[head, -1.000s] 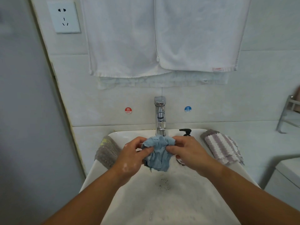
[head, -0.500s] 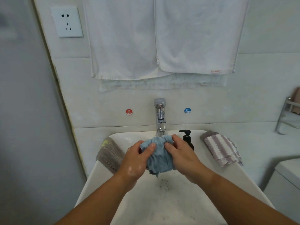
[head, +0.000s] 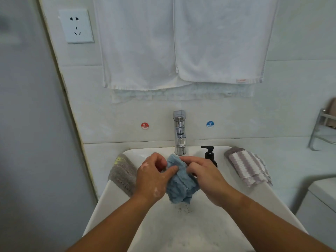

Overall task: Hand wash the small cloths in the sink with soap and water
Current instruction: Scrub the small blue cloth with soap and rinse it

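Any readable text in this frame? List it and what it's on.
"热 HOT": red round sticker on the wall tile, left of the tap.
"冷 COLD": blue round sticker on the wall tile, right of the tap.
Orange tag on the hem of the right white towel: print too small to read.
Pump bottle and wall socket: no text shows.

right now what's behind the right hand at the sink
A black pump bottle stands behind the right hand. Only its pump and shoulder show; the hand covers its lower body.
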### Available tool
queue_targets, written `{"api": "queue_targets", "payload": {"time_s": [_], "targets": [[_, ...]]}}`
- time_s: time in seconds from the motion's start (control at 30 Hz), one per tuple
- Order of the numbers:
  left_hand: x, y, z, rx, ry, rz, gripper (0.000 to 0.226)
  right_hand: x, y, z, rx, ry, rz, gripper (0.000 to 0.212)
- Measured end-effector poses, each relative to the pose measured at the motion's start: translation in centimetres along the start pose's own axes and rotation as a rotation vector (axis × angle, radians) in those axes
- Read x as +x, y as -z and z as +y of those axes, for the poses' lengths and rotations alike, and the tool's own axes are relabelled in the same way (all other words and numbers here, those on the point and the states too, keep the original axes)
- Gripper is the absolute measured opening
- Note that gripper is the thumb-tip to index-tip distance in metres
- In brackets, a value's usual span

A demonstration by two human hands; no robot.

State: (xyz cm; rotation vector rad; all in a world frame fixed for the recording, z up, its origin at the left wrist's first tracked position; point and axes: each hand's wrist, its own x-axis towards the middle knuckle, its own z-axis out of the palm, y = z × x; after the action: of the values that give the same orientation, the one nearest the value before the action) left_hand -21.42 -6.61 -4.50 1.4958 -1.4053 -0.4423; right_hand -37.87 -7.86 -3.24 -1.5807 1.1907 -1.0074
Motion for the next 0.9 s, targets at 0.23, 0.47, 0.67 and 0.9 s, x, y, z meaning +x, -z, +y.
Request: {"api": "queue_targets", "payload": {"time_s": [0.23,0.47,0.67,0.9], "targets": [[-1.1,0.0,0.5,0.002,-0.032,-0.117,0.028,0.2,0.3,0.6,0.099,0.067,0.038,0.04],[-1.9,-0.8,0.3,-0.072,-0.095,-0.294,0.063,0.3,-0.4,0.6,0.107,0.037,0.153,0.043],[-1.2,-0.5,-0.3,-0.174,-0.079,-0.285,0.059,0.1,-0.1,0.6,0.194,0.036,0.018,0.052],[-0.5,1.0,-1.2,-0.237,0.095,-0.119,0.016,0.5,1.3,0.7,-0.047,0.008,0.101,0.026]]}}
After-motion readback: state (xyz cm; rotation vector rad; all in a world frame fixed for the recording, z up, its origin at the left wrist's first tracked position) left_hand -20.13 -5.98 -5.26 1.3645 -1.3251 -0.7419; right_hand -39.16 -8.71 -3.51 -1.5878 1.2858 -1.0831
